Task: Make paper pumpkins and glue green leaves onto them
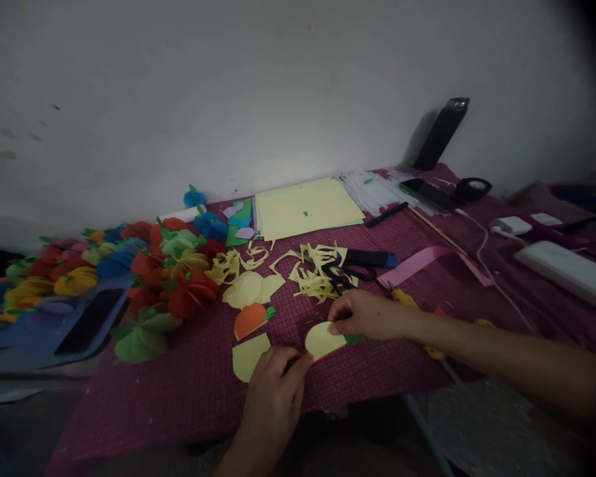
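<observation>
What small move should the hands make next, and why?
Probably even up the pale yellow cutout, since the left hand and right hand are both at its edges and orange shows along its lower rim.

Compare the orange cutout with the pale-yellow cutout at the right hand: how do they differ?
Upper face: the orange cutout shows orange; the pale-yellow cutout shows pale yellow with a thin orange edge.
Contact: the orange cutout lies untouched; the pale-yellow cutout has the right hand at its upper edge.
Shared: both show a green bit toward the right end.
</observation>
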{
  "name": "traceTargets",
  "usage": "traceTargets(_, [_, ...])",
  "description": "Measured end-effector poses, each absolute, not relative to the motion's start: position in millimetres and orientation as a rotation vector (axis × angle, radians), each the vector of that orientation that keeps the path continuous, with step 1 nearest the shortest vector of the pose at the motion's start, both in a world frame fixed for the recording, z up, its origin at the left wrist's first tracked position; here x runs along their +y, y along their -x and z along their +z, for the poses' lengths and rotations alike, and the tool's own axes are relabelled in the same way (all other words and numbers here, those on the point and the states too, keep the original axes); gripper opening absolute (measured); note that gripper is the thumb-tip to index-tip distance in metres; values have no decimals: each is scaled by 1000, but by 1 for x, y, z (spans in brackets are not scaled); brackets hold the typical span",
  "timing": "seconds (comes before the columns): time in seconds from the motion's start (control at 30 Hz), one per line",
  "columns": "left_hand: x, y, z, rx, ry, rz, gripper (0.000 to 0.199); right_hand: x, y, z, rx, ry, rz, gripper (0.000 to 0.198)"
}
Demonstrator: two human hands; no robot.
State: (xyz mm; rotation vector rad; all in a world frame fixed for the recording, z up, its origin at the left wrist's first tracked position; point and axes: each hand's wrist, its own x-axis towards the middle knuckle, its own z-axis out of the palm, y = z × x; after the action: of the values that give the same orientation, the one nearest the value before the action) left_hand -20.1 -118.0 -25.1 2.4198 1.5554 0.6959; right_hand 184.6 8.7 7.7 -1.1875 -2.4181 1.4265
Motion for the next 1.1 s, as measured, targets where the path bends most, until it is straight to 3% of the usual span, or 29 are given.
traceTargets(1.1, [-116, 16, -32, 1519, -2566, 686, 30, 4, -183, 7, -2490, 1228, 1261, 15])
